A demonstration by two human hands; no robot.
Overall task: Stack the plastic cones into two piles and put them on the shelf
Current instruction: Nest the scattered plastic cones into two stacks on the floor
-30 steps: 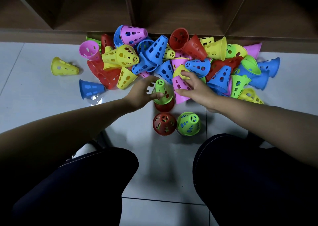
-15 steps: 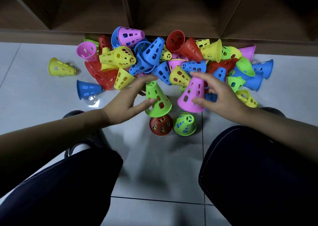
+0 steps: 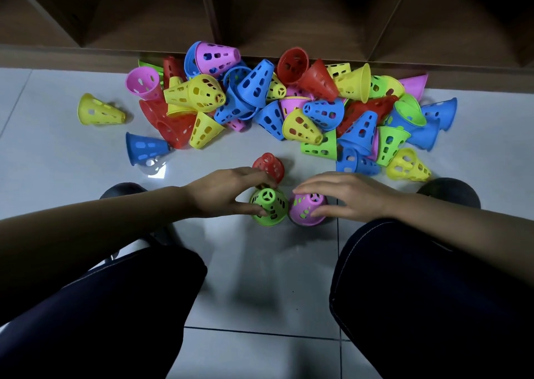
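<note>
Mid-frame, the left hand (image 3: 228, 193) grasps one green cone (image 3: 268, 209), the right hand (image 3: 346, 195) grasps one pink cone (image 3: 307, 209); one red cone (image 3: 268, 165) stands just above them.

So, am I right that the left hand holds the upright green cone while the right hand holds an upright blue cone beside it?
Not quite: the head view shows the right hand holding a pink cone, not a blue one. The left hand does hold the upright green cone beside it.
</note>
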